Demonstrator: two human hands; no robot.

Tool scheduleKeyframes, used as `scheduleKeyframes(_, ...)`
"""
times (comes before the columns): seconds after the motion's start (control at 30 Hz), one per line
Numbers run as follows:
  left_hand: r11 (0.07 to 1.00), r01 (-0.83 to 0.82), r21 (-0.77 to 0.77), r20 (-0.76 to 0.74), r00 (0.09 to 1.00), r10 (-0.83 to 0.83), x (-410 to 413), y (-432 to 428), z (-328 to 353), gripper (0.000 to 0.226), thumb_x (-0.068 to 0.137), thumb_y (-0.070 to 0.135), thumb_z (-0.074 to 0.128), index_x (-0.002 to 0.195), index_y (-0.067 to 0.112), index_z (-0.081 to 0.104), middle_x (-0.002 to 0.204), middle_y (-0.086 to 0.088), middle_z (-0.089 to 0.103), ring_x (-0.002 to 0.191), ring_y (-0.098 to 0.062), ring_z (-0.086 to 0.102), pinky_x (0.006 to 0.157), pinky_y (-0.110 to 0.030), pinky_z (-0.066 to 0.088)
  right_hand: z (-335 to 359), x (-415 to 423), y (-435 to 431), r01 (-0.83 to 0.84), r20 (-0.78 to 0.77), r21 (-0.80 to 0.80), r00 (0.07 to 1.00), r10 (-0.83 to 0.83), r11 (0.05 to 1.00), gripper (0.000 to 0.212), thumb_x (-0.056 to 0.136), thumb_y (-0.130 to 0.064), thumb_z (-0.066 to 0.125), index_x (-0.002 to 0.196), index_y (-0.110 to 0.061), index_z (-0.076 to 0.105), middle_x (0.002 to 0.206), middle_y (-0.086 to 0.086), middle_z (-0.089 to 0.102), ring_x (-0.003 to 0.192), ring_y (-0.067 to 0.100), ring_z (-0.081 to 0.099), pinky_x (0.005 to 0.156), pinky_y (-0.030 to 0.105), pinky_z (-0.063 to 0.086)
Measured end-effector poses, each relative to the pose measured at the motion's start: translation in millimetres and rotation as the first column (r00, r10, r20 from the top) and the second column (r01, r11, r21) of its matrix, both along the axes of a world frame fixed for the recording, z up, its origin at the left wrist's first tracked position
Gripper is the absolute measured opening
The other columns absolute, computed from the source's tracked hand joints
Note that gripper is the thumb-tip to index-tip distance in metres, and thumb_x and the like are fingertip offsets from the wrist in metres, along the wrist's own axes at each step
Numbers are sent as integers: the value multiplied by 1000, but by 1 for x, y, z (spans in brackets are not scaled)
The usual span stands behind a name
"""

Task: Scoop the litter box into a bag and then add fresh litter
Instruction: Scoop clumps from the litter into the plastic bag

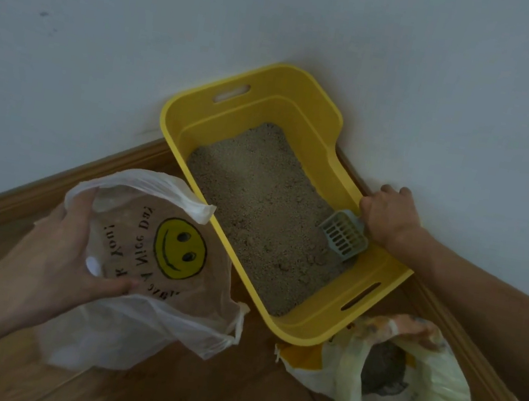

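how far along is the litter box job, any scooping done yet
Early stage, it seems. Set up: the left hand holds the smiley bag open beside the yellow litter box, and no waste shows inside it. In hand: the right hand grips the grey scoop, its head on the litter. Left: scooping clumps into the bag, then adding fresh litter, probably from the open sack nearby.

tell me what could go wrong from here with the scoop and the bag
1. The smiley bag sits outside the litter box's left wall, while the scoop is at the right wall, so litter may drop onto the floor as it crosses.
2. Only the left hand holds the bag's mouth open; the thin plastic could sag shut.
3. The open sack of fresh litter lies near the right arm and could be knocked.
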State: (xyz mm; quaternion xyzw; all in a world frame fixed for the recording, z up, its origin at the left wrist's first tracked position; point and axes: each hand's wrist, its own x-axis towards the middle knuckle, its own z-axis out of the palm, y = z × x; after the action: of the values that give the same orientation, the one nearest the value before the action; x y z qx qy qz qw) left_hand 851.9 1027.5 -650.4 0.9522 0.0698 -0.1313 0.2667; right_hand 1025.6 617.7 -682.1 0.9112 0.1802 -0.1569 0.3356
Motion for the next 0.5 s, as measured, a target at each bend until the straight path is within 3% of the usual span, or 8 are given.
scheduleKeyframes(0.07, 1000, -6, -5, 10, 1000, 6, -1, -2, 1, 127, 35, 85, 64, 143, 32, 22, 128, -4, 54, 112, -26, 54, 85, -45, 51, -3, 2, -3, -10, -33, 29, 999, 11, 1000, 26, 94, -39, 53, 111, -21, 57, 109, 4, 63, 107, 21, 53, 82, 35, 38)
scheduleKeyframes(0.2, 999, -13, -48, 18, 1000, 14, -2, -5, 3, 112, 35, 79, 66, 133, 52, 20, 128, -4, 54, 110, -23, 53, 82, -39, 49, -11, 1, 1, -53, -96, 88, 993, 61, 995, 25, 92, -40, 56, 105, -20, 59, 103, 4, 64, 102, 22, 54, 78, 35, 34)
scheduleKeyframes(0.37, 995, -11, -98, 14, 1000, 12, -1, -5, 7, 101, 35, 75, 71, 117, 68, 12, 125, 3, 51, 105, -13, 49, 83, -36, 48, -21, 3, 7, 5, -188, 191, 982, 31, 982, 31, 92, -43, 53, 105, -16, 61, 95, 6, 59, 94, 22, 53, 75, 32, 32)
scheduleKeyframes(0.5, 996, -11, -92, 24, 1000, 13, -1, -9, 10, 96, 37, 69, 73, 115, 62, 18, 119, 8, 48, 102, -8, 44, 80, -32, 44, -28, 1, 16, 20, -260, 234, 965, 43, 972, 29, 92, -40, 52, 103, -15, 61, 99, 8, 62, 97, 24, 57, 74, 30, 33)
